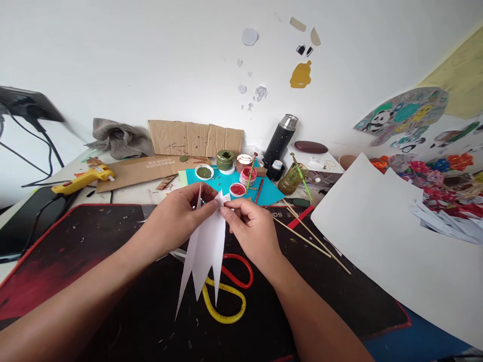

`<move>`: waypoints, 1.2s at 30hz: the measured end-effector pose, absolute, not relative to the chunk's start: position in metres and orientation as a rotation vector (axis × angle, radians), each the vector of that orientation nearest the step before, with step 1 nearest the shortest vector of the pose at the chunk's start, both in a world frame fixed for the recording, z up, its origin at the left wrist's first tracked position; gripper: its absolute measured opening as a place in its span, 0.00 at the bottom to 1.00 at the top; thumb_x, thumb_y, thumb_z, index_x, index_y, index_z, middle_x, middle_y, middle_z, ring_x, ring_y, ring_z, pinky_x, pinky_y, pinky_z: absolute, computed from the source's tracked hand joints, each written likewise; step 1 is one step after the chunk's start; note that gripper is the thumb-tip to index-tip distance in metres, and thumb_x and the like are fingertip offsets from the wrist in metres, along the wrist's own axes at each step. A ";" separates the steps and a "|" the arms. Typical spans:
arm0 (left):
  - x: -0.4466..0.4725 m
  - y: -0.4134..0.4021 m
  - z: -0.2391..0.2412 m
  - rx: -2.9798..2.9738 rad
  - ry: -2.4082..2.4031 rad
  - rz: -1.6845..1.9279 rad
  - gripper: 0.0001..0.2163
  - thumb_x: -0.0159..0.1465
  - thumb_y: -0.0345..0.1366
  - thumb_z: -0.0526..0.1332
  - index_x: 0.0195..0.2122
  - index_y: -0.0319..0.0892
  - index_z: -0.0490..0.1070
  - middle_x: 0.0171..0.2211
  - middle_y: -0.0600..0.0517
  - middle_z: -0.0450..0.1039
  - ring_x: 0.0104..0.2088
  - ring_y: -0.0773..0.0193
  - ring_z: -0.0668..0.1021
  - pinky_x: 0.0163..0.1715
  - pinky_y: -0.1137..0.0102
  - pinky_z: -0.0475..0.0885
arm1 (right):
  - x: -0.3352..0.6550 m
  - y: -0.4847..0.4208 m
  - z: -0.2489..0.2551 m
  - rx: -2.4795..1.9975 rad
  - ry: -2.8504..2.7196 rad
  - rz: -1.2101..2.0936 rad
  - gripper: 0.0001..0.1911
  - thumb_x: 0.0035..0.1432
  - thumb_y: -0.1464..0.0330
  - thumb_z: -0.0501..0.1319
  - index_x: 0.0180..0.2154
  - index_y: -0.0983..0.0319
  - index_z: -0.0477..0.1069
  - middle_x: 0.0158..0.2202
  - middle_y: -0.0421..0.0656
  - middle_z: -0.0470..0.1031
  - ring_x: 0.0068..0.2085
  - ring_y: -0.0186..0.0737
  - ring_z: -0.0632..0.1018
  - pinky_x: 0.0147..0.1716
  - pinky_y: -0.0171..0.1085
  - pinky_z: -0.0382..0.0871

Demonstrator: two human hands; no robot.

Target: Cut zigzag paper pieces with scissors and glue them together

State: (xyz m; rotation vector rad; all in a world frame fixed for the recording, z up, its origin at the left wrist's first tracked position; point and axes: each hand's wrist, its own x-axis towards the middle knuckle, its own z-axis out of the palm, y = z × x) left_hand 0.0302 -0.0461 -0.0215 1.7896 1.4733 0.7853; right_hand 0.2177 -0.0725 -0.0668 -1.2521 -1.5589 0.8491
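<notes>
A piece of folded white paper (pixel 207 246), cut into long pointed strips, hangs from my two hands above the dark mat. My left hand (pixel 184 206) is closed on its upper edge, thumb in front and fingers behind. At the paper's top right corner, my right hand (pixel 249 221) pinches it between thumb and fingertips. Scissors with one red and one yellow handle (pixel 226 319) lie on the mat beneath the paper, which partly covers them.
Open paint jars (pixel 225 161) stand on a blue sheet (pixel 273 193) behind my hands. A yellow glue gun (pixel 83 180) lies at the left. Wooden sticks (pixel 320 236) and a large white sheet (pixel 392 241) are at the right. A black flask (pixel 281 141) leans near the wall.
</notes>
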 end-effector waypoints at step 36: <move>0.031 -0.047 -0.018 1.729 1.361 0.847 0.19 0.68 0.57 0.63 0.35 0.46 0.80 0.32 0.53 0.78 0.32 0.58 0.74 0.35 0.63 0.67 | 0.218 -0.074 -0.064 -1.247 -1.562 0.921 0.11 0.68 0.59 0.67 0.37 0.58 0.80 0.24 0.36 0.71 0.25 0.38 0.72 0.28 0.37 0.66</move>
